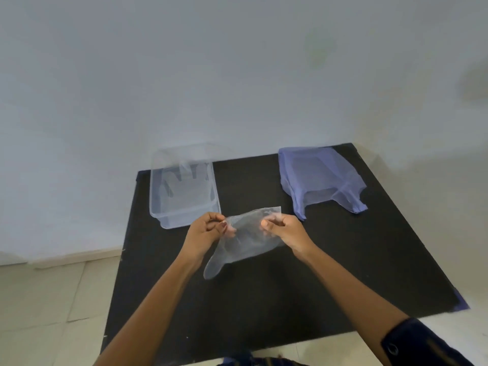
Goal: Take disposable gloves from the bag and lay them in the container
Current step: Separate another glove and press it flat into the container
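A clear disposable glove (244, 240) hangs above the black mat, held at its cuff by both hands. My left hand (207, 229) pinches the cuff's left edge and my right hand (281, 229) pinches its right edge; the fingers of the glove droop toward me. A clear plastic container (161, 207) stands at the mat's back left, with at least one clear glove (182, 178) lying flat inside. A thin blue plastic bag (319, 178) lies at the back right, its mouth facing me.
The black mat (264, 299) lies on a pale tiled floor (52, 299) against a white wall (237, 75). A dark sleeve (422, 344) covers my right upper arm at the bottom right.
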